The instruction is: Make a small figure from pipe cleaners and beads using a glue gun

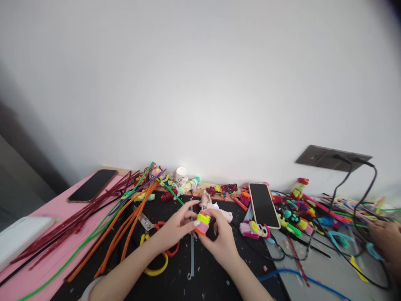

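Both my hands meet over the black mat (175,276) near the table's middle. My left hand (175,228) and my right hand (221,240) are both closed in a pinch on a small pipe-cleaner figure (203,222) banded yellow, pink and orange. Just behind it lie a white piece (224,213) and a beige fuzzy bit (205,197). Scissors (145,221) with red and yellow loop handles lie under my left wrist.
Long pipe cleaners (115,221) in orange, green and dark red fan out on the left across a pink sheet (34,267). Two phones (92,184) (264,205) lie face up. Small fuzzy figures and cables clutter the right side, where another person's hand (388,240) rests. A wall socket (332,158) holds plugs.
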Available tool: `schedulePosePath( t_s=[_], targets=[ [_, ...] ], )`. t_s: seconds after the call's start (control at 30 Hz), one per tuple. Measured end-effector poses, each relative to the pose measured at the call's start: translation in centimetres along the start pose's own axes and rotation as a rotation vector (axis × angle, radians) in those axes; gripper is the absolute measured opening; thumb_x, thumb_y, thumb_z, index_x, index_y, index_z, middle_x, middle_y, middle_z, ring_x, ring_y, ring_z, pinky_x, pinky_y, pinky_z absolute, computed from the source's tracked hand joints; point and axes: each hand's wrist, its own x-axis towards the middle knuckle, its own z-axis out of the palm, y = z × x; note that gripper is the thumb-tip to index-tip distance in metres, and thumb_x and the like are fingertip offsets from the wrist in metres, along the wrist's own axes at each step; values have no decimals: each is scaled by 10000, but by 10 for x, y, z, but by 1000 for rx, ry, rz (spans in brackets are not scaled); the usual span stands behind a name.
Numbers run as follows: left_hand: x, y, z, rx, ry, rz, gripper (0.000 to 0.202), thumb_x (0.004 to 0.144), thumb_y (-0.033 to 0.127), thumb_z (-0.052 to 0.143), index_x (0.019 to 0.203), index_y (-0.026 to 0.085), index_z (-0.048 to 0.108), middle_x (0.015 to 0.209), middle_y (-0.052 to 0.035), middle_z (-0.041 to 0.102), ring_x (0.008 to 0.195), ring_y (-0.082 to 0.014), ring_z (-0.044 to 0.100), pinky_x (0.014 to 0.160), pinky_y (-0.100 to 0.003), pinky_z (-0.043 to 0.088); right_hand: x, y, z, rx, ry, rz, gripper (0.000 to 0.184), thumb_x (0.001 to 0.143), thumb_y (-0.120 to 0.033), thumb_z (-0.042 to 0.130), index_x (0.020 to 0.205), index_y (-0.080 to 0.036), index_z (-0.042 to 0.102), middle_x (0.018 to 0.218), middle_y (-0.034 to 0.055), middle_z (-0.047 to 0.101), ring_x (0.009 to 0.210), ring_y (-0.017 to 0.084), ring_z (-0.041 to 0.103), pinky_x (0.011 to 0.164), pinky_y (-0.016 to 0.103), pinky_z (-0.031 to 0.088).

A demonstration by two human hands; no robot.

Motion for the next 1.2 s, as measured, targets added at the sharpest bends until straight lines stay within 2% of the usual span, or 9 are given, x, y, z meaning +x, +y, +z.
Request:
schedulePosePath(
  t_s=[0.17, 0.33, 0.43, 0.63, 0.73, 0.83, 1.0, 1.13, 1.2],
  targets=[
    [2, 10, -13, 337, 360, 153, 368, 1003, 482, 571, 1208, 201, 691, 776, -12, 702, 607, -196, 632, 653, -332, 507, 1, 3, -2, -45, 130, 21, 470, 821, -182, 707, 1290, -207, 709, 1087, 92, 792, 663, 185, 653, 566, 290, 563],
    [2, 19, -37, 691, 748, 362, 278, 1010, 373, 519, 1131, 210, 710, 947, -92, 756, 863, -278, 709, 866, -417, 579, 0, 7, 0, -58, 182, 53, 455, 828, -211, 708, 1282, -190, 719, 1050, 87, 775, 581, 153, 567, 515, 281, 525],
    [4, 24, -59, 917, 895, 424, 334, 1019, 340, 490, 1228, 200, 710, 1203, -157, 755, 1197, -347, 688, 1114, -513, 523, 0, 7, 0, -55, 180, 58, 448, 840, -217, 715, 1287, -190, 720, 1060, 93, 776, 562, 145, 540, 503, 281, 516],
    [-3, 21, -118, 1177, 1161, -43, 478, 1035, 449, 481, 1246, 125, 762, 1486, -339, 619, 1432, -554, 538, 1141, -819, 387, 0, 9, 2, -50, 183, 84, 453, 834, -220, 715, 1285, -184, 722, 1044, 92, 772, 552, 139, 506, 503, 277, 520],
    [-6, 9, -140, 1119, 1122, -242, 534, 1014, 563, 501, 1069, 126, 804, 1330, -365, 703, 1378, -616, 563, 1031, -889, 408, 0, 9, 2, -46, 173, 92, 448, 838, -237, 709, 1282, -186, 726, 998, 76, 754, 554, 141, 505, 505, 278, 522],
    [-5, 1, -147, 1071, 1095, -259, 488, 975, 563, 549, 950, 148, 804, 1216, -346, 754, 1333, -627, 592, 982, -893, 442, 0, 9, 1, -35, 172, 84, 443, 843, -236, 702, 1282, -186, 725, 991, 71, 746, 557, 144, 522, 501, 276, 514],
    [-3, 8, -136, 1052, 1061, -258, 471, 997, 494, 556, 1141, 121, 805, 1412, -345, 700, 1417, -597, 548, 1071, -857, 430, 2, 6, 0, -34, 169, 94, 447, 829, -238, 708, 1272, -185, 729, 987, 69, 747, 576, 154, 559, 502, 277, 521],
    [-4, 22, -125, 1134, 1096, 40, 471, 1068, 327, 426, 1382, 137, 722, 1527, -276, 669, 1450, -467, 584, 1260, -809, 265, 2, 5, 0, -20, 164, 83, 473, 813, -201, 698, 1285, -188, 725, 992, 67, 762, 572, 149, 561, 522, 281, 545],
    [-3, 24, -120, 1140, 1056, 272, 477, 1076, 280, 391, 1378, 127, 727, 1498, -248, 701, 1418, -398, 637, 1306, -697, 315, 1, 6, -1, -9, 152, 67, 499, 809, -182, 695, 1308, -192, 716, 1054, 83, 781, 578, 146, 575, 536, 285, 559]
  ],
)
